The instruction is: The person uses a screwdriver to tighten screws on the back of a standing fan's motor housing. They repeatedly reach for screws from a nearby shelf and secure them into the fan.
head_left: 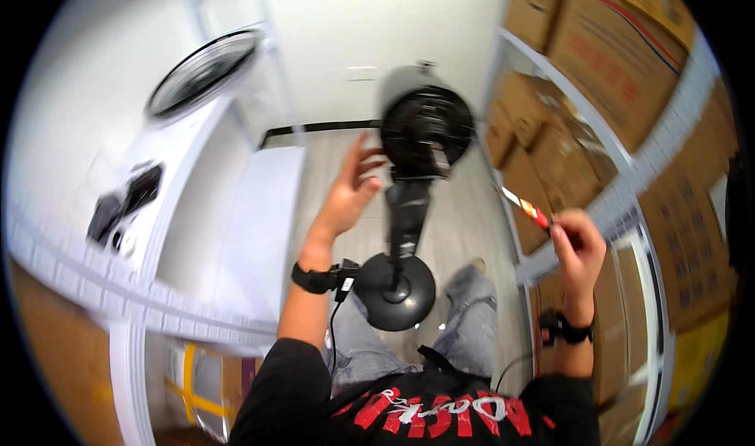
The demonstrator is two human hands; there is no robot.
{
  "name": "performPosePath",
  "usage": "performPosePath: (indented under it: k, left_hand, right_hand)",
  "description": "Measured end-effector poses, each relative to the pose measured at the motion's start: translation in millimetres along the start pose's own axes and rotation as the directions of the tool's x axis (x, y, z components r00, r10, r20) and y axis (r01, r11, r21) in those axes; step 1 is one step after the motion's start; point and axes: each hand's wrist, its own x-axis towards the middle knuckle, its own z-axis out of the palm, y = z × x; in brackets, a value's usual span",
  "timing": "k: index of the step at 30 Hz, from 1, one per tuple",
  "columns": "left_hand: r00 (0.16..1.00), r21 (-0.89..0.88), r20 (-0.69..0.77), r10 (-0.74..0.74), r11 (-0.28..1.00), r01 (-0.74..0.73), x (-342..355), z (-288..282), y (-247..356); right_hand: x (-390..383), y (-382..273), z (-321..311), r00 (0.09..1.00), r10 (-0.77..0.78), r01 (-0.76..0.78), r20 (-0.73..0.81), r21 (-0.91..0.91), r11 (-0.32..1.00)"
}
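Right now my left hand (350, 190) is up in the air with the fingers spread apart. It holds nothing. It is just beside the black fan (427, 131), near the left side of its round head, but I can't tell if a fingertip touches it.

My right hand (578, 245) is closed around a screwdriver (528, 208) with a red and yellow handle. It points up and to the left, toward the fan, but stays well apart from it.

The fan stands on the floor (464, 210) between my knees. Its round base (395, 291) is down by my legs, and a thick black pole (407, 218) goes up to the head.

I think the base is the heavy part, since it is wide and flat and keeps the fan standing. The head sits high, so the fan could tip if I push it up there. The wire cage on the head looks thin, and I think it could bend if I squeeze it. The black plastic looks smooth and maybe a bit slippery. The pole looks stiff and strong, so I think that is the best place to grab. I would hold it there with my empty hand to keep the fan still.

White shelves (598, 202) with brown boxes (621, 60) stand on my right.
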Motion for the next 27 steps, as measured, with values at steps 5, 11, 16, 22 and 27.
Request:
performPosePath:
  k: [5, 11, 16, 22, 27]
  left_hand:
    - [0.987, 0.206, -0.155, -0.052, 0.975, 0.084, -20.6, -48.6, 4.8]
    - [0.783, 0.729, -0.549, 0.292, 0.625, 0.278, -70.2, -177.2, 79.9]
    - [0.726, 0.790, -0.605, 0.326, 0.131, 0.599, -74.7, -298.0, 152.8]
    - [0.597, 0.586, -0.788, 0.148, -0.114, 0.802, -84.6, -405.7, 191.2]
    - [0.618, 0.608, -0.786, 0.003, -0.177, 0.774, -79.0, -423.3, 170.4]
  right_hand:
    - [-60.3, 108.0, 4.5, 0.919, 0.334, -0.379, 0.209, 0.238, 0.894]
    - [-64.1, 125.3, 45.8, 0.781, 0.372, -0.565, 0.501, 0.316, 0.762]
    - [-55.8, 116.9, 64.8, 0.733, 0.347, -0.572, 0.585, 0.253, 0.780]
    - [-46.9, 113.0, 60.4, 0.721, 0.377, -0.572, 0.582, 0.192, 0.798]
    - [-42.3, 108.7, 51.3, 0.750, 0.392, -0.560, 0.533, 0.196, 0.805]
